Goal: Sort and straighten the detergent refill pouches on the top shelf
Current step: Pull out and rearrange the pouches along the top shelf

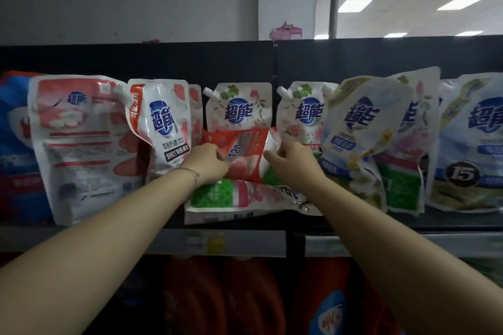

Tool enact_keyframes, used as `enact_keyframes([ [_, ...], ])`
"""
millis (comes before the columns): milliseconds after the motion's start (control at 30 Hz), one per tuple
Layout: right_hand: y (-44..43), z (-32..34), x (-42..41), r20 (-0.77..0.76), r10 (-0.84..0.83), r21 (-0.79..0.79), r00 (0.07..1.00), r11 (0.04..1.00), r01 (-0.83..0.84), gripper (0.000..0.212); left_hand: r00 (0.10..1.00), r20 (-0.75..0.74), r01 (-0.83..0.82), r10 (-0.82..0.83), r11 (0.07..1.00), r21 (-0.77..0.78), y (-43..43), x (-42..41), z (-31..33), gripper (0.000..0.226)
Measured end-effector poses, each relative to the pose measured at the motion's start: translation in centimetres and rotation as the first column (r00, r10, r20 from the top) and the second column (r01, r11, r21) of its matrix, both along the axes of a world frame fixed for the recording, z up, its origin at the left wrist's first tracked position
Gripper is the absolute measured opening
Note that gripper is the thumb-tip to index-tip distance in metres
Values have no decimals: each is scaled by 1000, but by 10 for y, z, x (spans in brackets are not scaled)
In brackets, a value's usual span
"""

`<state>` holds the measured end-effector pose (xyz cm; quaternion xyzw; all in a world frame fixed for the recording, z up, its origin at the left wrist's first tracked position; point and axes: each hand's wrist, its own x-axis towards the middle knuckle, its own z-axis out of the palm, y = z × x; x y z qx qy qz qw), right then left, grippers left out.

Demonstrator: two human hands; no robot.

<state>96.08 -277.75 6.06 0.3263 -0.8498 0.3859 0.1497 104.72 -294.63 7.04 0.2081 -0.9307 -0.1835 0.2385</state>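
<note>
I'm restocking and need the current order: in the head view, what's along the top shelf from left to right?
Blue pouch, large red-and-white pouch showing its back, front-facing red-and-white pouch, left hand, red pouch held by both hands, right hand, tilted yellow-and-white pouch, blue-and-white pouch marked 15. The floral pouches overlap, so omitted.

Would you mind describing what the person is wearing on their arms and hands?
The left hand and right hand are bare, without gloves, and no sleeves are in view. A thin, pale bracelet circles the left wrist.
</note>
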Motion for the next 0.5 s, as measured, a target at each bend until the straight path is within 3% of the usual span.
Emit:
enact_keyframes([
  [133,-34,15,-6,236,-40,57,971,998,27,40,997,66,-34,27,992,118,-22,-3,4,35],
  [167,-42,15,-7,249,-53,117,967,993,24,42,996,84,-46,35,991,129,-28,-4,3,36],
  [233,-56,12,-9,225,-85,149,971,988,52,26,993,101,-74,60,987,142,-35,-4,2,34],
  [333,-63,3,-11,201,-68,-43,977,996,78,12,991,119,-77,62,989,125,-35,-5,0,40],
  [433,-64,4,-16,71,-74,-274,995,957,90,23,986,151,-83,65,990,113,-32,-7,0,61],
  [500,-60,13,-15,-33,-6,-362,999,932,-7,32,980,178,-115,91,985,128,-34,-11,1,72],
])
